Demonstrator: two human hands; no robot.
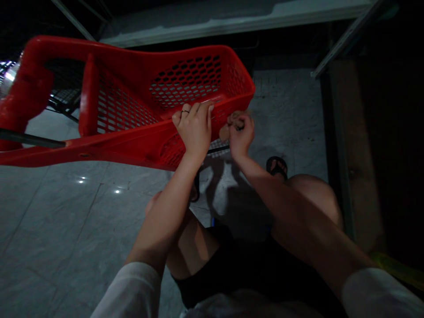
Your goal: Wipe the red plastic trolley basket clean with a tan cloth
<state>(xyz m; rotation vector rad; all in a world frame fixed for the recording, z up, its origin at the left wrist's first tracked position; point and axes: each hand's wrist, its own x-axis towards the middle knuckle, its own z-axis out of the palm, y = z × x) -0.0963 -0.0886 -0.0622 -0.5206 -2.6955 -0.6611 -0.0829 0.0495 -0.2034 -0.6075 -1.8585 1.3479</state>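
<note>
A red plastic shopping cart (132, 140) with mesh sides reaches from the left edge to the middle of the view. My left hand (196, 128), a ring on one finger, is closed over the near rim of its basket. Just right of it, my right hand (241, 134) is closed around a crumpled brown cloth (224, 132) by the outside of the basket near its front corner. Whether the cloth presses on the plastic I cannot tell. The inside of the basket shows a bare floor and perforated walls.
A pale shelf edge (232, 30) runs across the top, with a metal upright (346, 39) at the right. Grey floor tiles (49, 229) lie below. A dark bar (33, 138) crosses the cart's handle end. My sandalled foot (277, 166) is near a brown ledge (359, 154).
</note>
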